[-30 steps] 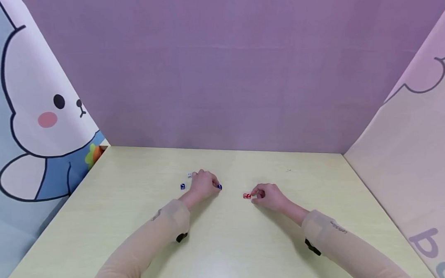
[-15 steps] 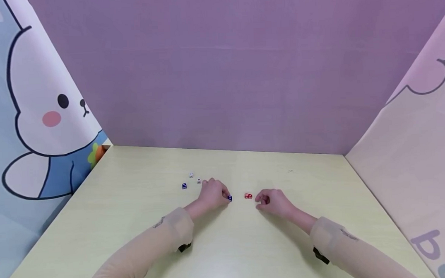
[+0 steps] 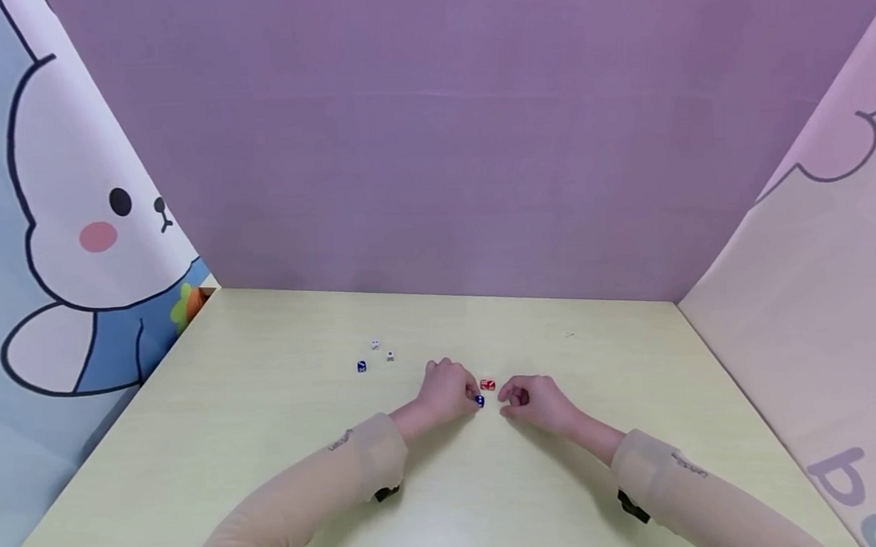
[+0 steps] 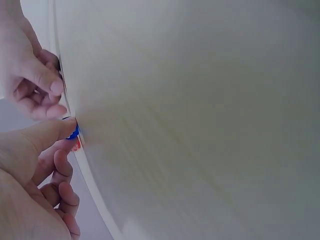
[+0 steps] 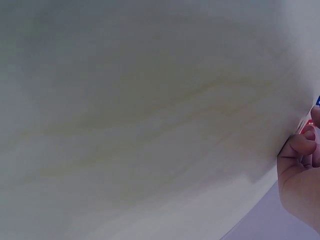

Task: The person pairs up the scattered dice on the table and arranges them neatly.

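Between thumb and forefinger, my left hand (image 3: pixel 446 390) pinches a blue die (image 3: pixel 479 401). The same blue die (image 4: pixel 73 129) shows at the fingertips in the left wrist view. Just behind it on the table sit red dice (image 3: pixel 488 385), side by side in a short row. My right hand (image 3: pixel 542 401) is to the right of the red dice, its thumb and fingers loosely curved with a gap between the tips and nothing in them. In the right wrist view, a bit of red (image 5: pixel 308 126) shows beyond the right hand's fingers.
Left of the hands, two white dice (image 3: pixel 375 344) and another blue die (image 3: pixel 361 366) lie apart on the pale wooden table (image 3: pixel 269 444). A purple backdrop (image 3: pixel 432 143) rises at the table's far edge, with printed cloth panels at both sides.
My left hand has carried the blue die right and nearer, from beside the white dice to just in front of the red dice. My right hand has drawn slightly back from the red dice.
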The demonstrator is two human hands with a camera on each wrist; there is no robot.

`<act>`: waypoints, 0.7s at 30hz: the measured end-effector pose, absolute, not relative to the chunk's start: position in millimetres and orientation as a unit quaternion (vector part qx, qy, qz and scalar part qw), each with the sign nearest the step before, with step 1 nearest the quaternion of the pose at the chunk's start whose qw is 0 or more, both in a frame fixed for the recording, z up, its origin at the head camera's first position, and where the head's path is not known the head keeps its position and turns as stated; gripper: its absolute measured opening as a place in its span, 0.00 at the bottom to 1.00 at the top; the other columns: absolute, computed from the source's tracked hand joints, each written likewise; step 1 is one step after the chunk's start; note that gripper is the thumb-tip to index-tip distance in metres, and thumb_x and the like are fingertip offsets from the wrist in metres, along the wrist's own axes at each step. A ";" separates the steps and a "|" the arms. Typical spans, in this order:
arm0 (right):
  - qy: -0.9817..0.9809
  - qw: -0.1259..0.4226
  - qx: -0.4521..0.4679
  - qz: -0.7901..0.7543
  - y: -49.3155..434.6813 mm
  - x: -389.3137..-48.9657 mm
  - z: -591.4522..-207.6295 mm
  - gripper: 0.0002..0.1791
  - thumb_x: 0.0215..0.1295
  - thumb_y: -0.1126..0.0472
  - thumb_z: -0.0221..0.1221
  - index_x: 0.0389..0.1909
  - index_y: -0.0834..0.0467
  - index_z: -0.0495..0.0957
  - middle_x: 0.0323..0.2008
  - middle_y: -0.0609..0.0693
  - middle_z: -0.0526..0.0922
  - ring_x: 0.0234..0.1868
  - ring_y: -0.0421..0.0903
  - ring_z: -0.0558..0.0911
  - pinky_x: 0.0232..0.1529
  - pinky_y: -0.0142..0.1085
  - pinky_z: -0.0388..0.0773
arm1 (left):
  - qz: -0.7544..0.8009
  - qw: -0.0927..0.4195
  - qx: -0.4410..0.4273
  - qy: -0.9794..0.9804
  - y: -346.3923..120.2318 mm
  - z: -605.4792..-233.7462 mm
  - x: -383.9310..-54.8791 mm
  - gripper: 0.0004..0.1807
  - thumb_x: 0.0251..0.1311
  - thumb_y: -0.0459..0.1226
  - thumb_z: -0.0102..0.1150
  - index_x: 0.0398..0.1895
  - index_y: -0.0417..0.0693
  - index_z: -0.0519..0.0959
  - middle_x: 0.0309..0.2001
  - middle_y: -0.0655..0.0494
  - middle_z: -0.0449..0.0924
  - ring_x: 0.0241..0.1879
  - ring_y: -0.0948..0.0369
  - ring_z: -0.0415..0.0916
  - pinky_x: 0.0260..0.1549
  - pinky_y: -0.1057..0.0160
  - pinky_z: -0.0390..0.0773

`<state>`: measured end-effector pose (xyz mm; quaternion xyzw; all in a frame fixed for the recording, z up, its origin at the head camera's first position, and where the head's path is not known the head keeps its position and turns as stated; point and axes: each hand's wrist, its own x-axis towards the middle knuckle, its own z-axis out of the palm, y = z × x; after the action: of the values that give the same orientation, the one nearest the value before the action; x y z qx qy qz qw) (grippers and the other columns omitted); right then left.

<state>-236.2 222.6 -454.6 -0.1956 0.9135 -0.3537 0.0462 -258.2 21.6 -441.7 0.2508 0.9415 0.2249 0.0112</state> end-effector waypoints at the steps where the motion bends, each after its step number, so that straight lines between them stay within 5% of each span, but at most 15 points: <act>1: 0.912 0.046 -0.198 -0.355 222.7 -236.5 -454.9 0.09 0.53 0.65 0.67 0.35 0.59 0.80 0.20 0.43 0.74 0.22 0.36 0.70 0.25 0.27 0.69 | 0.224 0.009 0.253 0.941 24.1 -441.4 -257.7 0.04 0.43 0.41 0.73 0.22 0.57 0.85 0.23 0.69 0.79 0.33 0.62 0.66 0.42 0.57 0.59; 15: 0.904 0.008 -0.237 -0.354 221.9 -241.8 -461.4 0.08 0.50 0.67 0.67 0.32 0.60 0.80 0.18 0.42 0.74 0.20 0.32 0.68 0.24 0.26 0.68 | 0.204 -0.005 0.246 0.947 43.6 -442.2 -255.7 0.04 0.43 0.41 0.72 0.18 0.60 0.84 0.37 0.68 0.84 0.35 0.63 0.68 0.42 0.60 0.60; 21: 0.904 0.004 -0.239 -0.354 218.9 -242.5 -462.1 0.08 0.50 0.69 0.67 0.31 0.58 0.80 0.19 0.42 0.74 0.21 0.33 0.69 0.24 0.27 0.70 | 0.208 -0.007 0.245 0.947 44.6 -444.2 -257.0 0.04 0.44 0.42 0.71 0.18 0.61 0.84 0.26 0.71 0.80 0.32 0.63 0.66 0.41 0.61 0.59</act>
<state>-242.5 218.9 -462.1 -0.2388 0.9042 -0.3541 0.0039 -257.0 44.6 -444.2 0.2451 0.9470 0.2076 -0.0075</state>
